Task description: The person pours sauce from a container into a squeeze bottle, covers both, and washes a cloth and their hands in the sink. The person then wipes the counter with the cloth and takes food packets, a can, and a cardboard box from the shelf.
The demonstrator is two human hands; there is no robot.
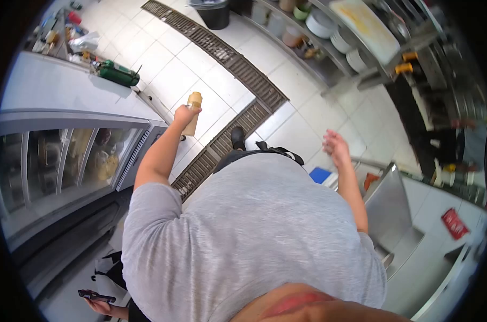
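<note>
My left hand (186,114) is wrapped around a squeeze bottle (194,100) with tan contents, held out over the tiled floor. The bottle is near upright in the view, its cap end past my fingers. My right hand (336,147) is raised on the other side of my body, holding nothing, its fingers loosely curled and apart. Nearest to it, lower down, are a blue item (320,175) and a metal counter edge.
A glass-fronted fridge counter (66,102) runs along the left, with a green bottle (118,73) on top. Metal shelves (313,64) with containers stand at the upper right. A floor drain grate (222,51) crosses the tiles. At the lower left another person's hand (100,306) holds a phone (96,296).
</note>
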